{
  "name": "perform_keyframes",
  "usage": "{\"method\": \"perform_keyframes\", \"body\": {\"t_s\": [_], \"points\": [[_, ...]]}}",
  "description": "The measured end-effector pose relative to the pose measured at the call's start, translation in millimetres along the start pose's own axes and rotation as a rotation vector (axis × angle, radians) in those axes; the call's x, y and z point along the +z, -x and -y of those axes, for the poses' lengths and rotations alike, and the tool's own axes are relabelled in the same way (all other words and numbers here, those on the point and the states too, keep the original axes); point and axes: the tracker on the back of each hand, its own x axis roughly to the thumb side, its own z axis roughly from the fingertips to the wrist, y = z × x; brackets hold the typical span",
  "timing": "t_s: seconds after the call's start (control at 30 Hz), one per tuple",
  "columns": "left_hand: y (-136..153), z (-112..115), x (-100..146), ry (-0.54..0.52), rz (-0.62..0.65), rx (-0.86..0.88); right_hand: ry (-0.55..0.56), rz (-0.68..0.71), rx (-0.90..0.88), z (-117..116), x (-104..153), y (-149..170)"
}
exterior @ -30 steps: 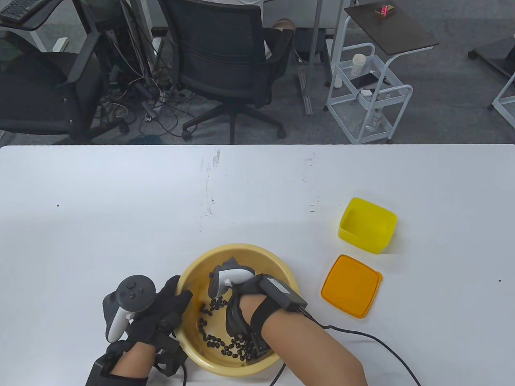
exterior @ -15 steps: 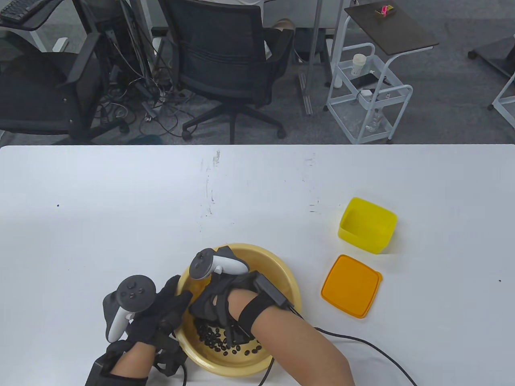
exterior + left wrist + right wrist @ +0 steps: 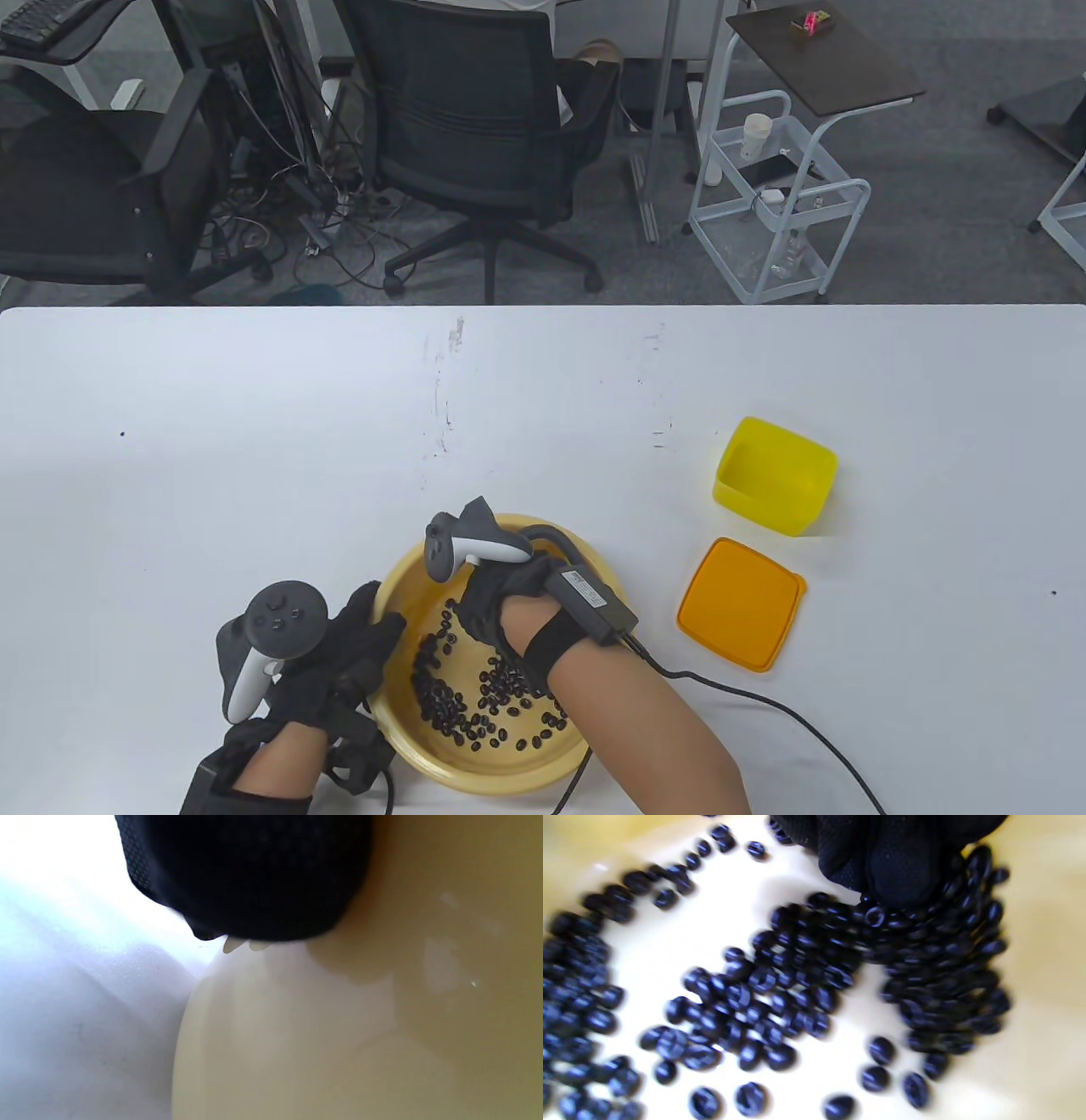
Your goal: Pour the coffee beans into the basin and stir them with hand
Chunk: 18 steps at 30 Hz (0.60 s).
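A beige-yellow basin stands near the table's front edge with dark coffee beans spread over its floor. My right hand reaches down into it from the far side. In the right wrist view its fingers point down and press into a heap of beans. My left hand holds the basin's left rim, thumb over the edge. The left wrist view shows a gloved finger against the basin's outer wall.
An empty yellow box and its orange lid lie to the right of the basin. A black cable runs from my right wrist across the table to the front right. Office chairs stand beyond the table's far edge.
My right hand swept from the basin's near right side to the left, then toward the far side. The beans went from a band along the near wall to a wider scatter. My left hand stayed put.
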Motion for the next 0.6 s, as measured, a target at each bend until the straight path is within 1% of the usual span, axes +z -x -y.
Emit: {"method": "perform_keyframes", "body": {"t_s": [0.07, 0.17, 0.3, 0.4, 0.43, 0.47, 0.57, 0.6], "points": [[0.0, 0.0, 0.0, 0.0, 0.0, 0.002, -0.028, -0.037, 0.014, -3.5, 1.1, 4.8], [-0.2, 0.0, 0.2, -0.002, 0.0, 0.001, -0.108, -0.072, 0.022, -11.3, 3.9, 9.1], [-0.3, 0.0, 0.2, -0.003, -0.002, 0.001, -0.22, -0.075, 0.033, -23.0, 6.3, 6.9], [-0.2, -0.1, 0.2, -0.003, -0.002, -0.001, -0.342, -0.019, -0.031, -36.6, 8.1, 0.2], [-0.3, -0.1, 0.2, -0.003, -0.002, -0.001, -0.366, -0.001, -0.051, -39.7, 8.1, -1.6], [-0.3, 0.0, 0.1, -0.004, -0.002, -0.002, -0.414, 0.038, -0.093, -45.5, 8.4, -6.0], [-0.3, 0.0, 0.0, -0.005, -0.003, -0.005, -0.484, 0.15, -0.165, -52.7, 10.0, -19.9], [-0.4, 0.0, 0.0, -0.005, -0.002, -0.006, -0.51, 0.218, -0.229, -54.1, 10.1, -26.9]]}}
